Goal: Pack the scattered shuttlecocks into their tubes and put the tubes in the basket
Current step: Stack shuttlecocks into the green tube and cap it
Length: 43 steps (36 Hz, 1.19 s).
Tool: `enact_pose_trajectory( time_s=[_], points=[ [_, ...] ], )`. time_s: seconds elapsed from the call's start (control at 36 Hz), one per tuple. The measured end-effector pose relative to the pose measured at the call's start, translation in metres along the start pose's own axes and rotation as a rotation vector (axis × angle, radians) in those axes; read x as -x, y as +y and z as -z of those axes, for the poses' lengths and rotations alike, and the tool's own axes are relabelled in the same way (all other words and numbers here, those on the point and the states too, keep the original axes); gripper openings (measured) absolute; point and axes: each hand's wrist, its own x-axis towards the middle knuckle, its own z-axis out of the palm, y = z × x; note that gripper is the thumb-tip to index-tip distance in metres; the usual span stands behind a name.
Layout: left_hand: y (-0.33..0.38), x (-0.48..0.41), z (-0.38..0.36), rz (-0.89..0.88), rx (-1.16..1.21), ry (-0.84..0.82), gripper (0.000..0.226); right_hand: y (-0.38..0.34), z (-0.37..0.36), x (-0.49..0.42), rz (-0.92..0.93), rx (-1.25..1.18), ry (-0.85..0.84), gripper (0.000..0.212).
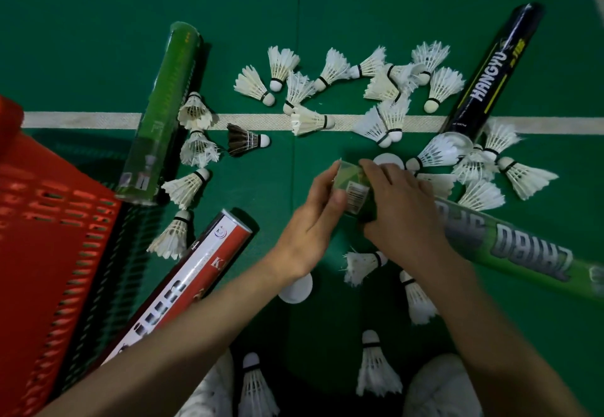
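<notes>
Head cam: right hand is curled round the green tube near its mouth, and left hand pinches the end. Looks like prep for loading. Shuttlecocks lie loose on the floor, with the basket off left. Next, I'd free a hand and feed one in cork-first.

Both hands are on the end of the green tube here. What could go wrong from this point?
The green tube, gripped at its end by the left hand and right hand, runs close beside white shuttlecocks; swinging it may crush feathers. A shuttlecock between the shoes may get stepped on. The white lid partly under the left wrist may be overlooked.
</notes>
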Motion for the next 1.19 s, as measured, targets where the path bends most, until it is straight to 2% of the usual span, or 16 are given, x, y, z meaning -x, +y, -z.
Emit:
enact_pose_trajectory(
  time_s=[0.22, 0.36, 0.42, 0.5, 0.58, 0.64, 0.72, 0.78, 0.83, 0.89, 0.94, 1.06, 1.19],
  points=[
    [0.001, -0.006, -0.012, 0.073, 0.037, -0.076, 0.05, 0.025, -0.015, 0.015, -0.113, -0.088, -0.026, 0.092],
    [-0.02, 0.001, -0.022, 0.158, -0.153, 0.128, 0.036, 0.044, -0.026, 0.027, -0.182, -0.154, -0.062, 0.096],
    [-0.033, 0.004, -0.027, 0.183, -0.332, 0.061, 0.041, 0.053, -0.03, 0.032, -0.206, -0.177, -0.077, 0.097],
    [-0.051, 0.008, -0.038, 0.185, -0.631, -0.136, 0.061, 0.064, -0.033, 0.039, -0.224, -0.193, -0.077, 0.098],
    [-0.066, 0.008, -0.051, 0.161, -0.78, -0.24, 0.072, 0.073, -0.034, 0.044, -0.227, -0.208, -0.068, 0.098],
    [-0.073, 0.007, -0.057, 0.158, -0.854, -0.262, 0.07, 0.077, -0.036, 0.046, -0.225, -0.225, -0.069, 0.098],
    [-0.078, 0.005, -0.056, 0.126, -0.934, -0.253, 0.053, 0.08, -0.038, 0.051, -0.223, -0.261, -0.069, 0.098],
    [-0.08, 0.004, -0.05, 0.104, -0.892, -0.202, 0.045, 0.082, -0.04, 0.054, -0.221, -0.29, -0.071, 0.096],
    [-0.078, 0.003, -0.044, 0.103, -0.763, -0.068, 0.039, 0.084, -0.042, 0.059, -0.211, -0.303, -0.075, 0.095],
    [-0.068, 0.004, -0.038, 0.155, -0.507, 0.099, 0.034, 0.087, -0.045, 0.062, -0.2, -0.295, -0.085, 0.095],
    [-0.054, 0.006, -0.034, 0.212, -0.225, 0.178, 0.027, 0.089, -0.049, 0.066, -0.192, -0.291, -0.097, 0.095],
    [-0.038, 0.005, -0.028, 0.208, -0.064, 0.125, 0.019, 0.087, -0.052, 0.072, -0.159, -0.272, -0.106, 0.093],
    [-0.023, 0.001, -0.046, 0.204, -0.131, -0.065, 0.032, 0.083, -0.05, 0.079, -0.122, -0.253, -0.099, 0.093]
  ],
)
